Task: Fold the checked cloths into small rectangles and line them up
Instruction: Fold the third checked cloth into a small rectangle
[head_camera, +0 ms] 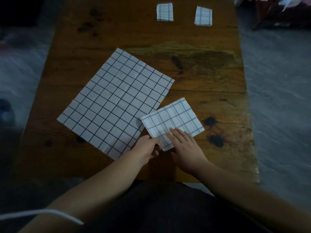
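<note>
A half-folded white checked cloth (pixel 175 120) lies near the table's front, its left part overlapping a large checked cloth (pixel 116 101) that is spread flat and turned at an angle. My left hand (pixel 147 147) pinches the folded cloth's near corner. My right hand (pixel 184 147) rests flat on its near edge with fingers straight. Two small folded checked rectangles (pixel 164 12) (pixel 203 16) sit side by side at the far edge of the table.
The wooden table (pixel 210 68) has dark knots and stains. Grey floor runs along both sides. A dark piece of furniture with coloured fabric (pixel 276 12) stands at the far right. A white cord (pixel 42 214) crosses my left forearm.
</note>
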